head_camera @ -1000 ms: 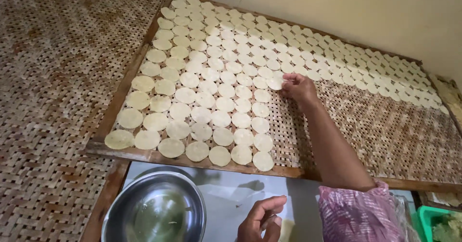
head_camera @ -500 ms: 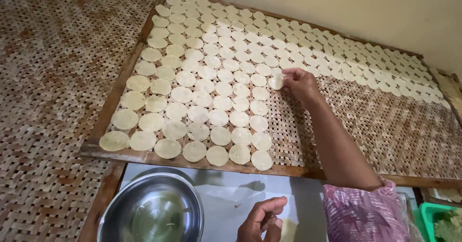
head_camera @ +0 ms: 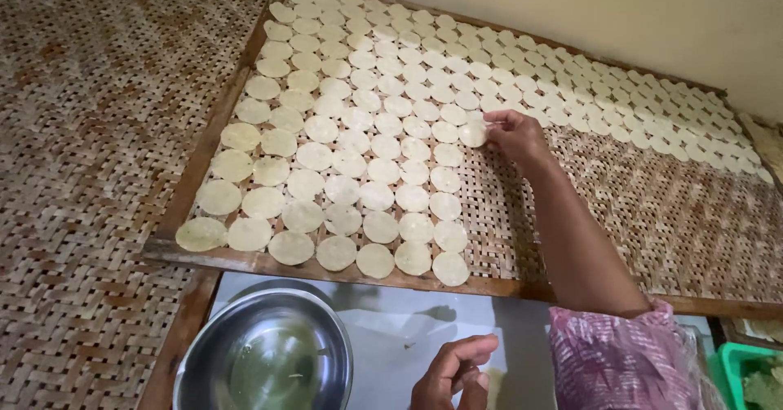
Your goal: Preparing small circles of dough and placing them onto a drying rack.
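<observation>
The pale round dough disc (head_camera: 472,133) lies at the right edge of the filled rows on the woven bamboo tray (head_camera: 652,214), just left of the right hand (head_camera: 515,135), whose fingertips pinch it. Bare weave stretches right of it. The left hand (head_camera: 453,371) hangs near, loosely curled and empty, beside the steel bowl (head_camera: 265,353).

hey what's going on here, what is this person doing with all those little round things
A person is laying thin, pale round discs on a woven tray with a wooden frame. The right hand is stretched out, fingertips on one disc at the edge of the filled area; the tray's right part near the person is bare weave. The left hand sits low beside a steel bowl.
</observation>
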